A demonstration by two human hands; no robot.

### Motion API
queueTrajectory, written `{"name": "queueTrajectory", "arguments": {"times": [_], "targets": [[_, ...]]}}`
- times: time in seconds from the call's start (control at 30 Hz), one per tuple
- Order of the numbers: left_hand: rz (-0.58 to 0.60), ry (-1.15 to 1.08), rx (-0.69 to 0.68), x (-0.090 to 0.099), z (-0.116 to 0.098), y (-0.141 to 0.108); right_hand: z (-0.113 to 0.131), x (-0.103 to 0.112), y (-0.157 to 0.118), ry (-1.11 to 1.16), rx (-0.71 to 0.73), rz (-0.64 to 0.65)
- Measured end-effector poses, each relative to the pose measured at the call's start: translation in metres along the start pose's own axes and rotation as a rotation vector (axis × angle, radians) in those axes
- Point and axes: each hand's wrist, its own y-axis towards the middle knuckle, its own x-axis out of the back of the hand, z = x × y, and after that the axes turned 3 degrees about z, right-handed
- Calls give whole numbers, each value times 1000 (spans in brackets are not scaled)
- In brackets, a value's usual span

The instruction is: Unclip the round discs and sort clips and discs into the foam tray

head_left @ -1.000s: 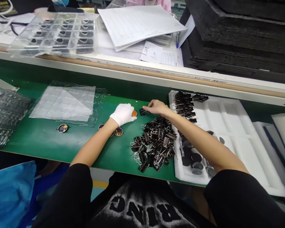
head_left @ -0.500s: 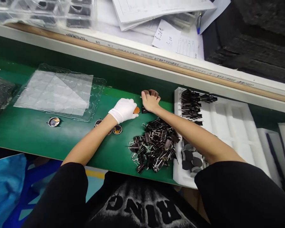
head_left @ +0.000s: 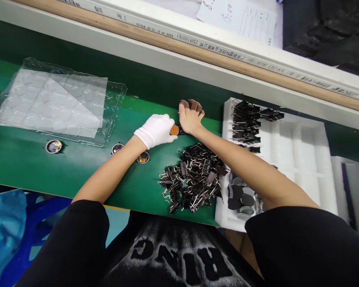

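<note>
My left hand (head_left: 158, 129), in a white glove, is closed around an orange-brown disc (head_left: 174, 130) whose edge sticks out at the fingertips. Bare, my right hand (head_left: 191, 115) rests just to the right, fingers apart and slightly bent. Against the lower side of its palm shows a black binder clip (head_left: 182, 130), between the two hands; whether it grips the disc I cannot tell. Below my right wrist lies a heap of black binder clips (head_left: 194, 175) with silver wire handles. Round metal-rimmed pieces with dark and gold faces lie near my left forearm, one of them (head_left: 143, 157) partly behind it.
A white foam tray (head_left: 305, 147) on the right holds a row of binder clips (head_left: 247, 123) and several grey discs (head_left: 247, 200). A clear plastic tray (head_left: 115, 103) with white sheets (head_left: 60, 103) lies left, above another round piece (head_left: 54, 146). A ledge (head_left: 179, 48) borders the green table's back.
The camera view has shifted, showing less of the upper shelf. My right hand's fingers look more spread and raised. My left hand still holds the disc in about the same place.
</note>
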Motion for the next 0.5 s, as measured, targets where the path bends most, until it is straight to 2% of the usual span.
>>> {"name": "queueTrajectory", "arguments": {"times": [0.5], "targets": [[6,-32,31,-2,-4,5,5,3,-2,-16,-7,16]]}}
